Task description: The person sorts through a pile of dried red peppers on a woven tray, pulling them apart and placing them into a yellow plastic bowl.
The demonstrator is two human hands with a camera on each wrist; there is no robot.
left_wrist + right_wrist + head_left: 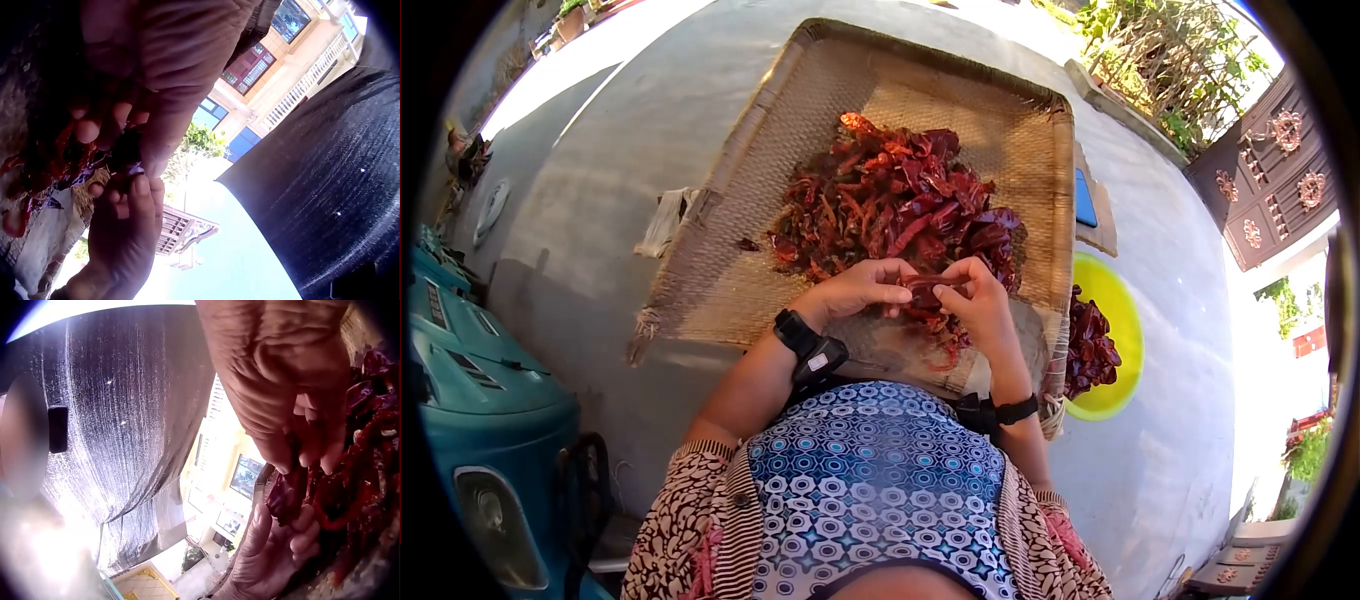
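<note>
Both hands meet over the near part of a woven tray. Between them is a dark red dried chili pepper, which shows wrinkled and glossy in the right wrist view. My left hand pinches one end with thumb and fingers. At the other end, my right hand pinches it between thumb and curled fingers. Just beyond the hands, a heap of red dried chilies spreads over the tray, with orange, torn-looking pieces at its left. In the left wrist view, shadow hides most of the held chili.
A yellow-green basin holding dark red chilies stands right of the tray. A blue phone lies on cardboard beside the tray's right edge. At the left is a teal vehicle. A pale cloth lies by the tray's left side.
</note>
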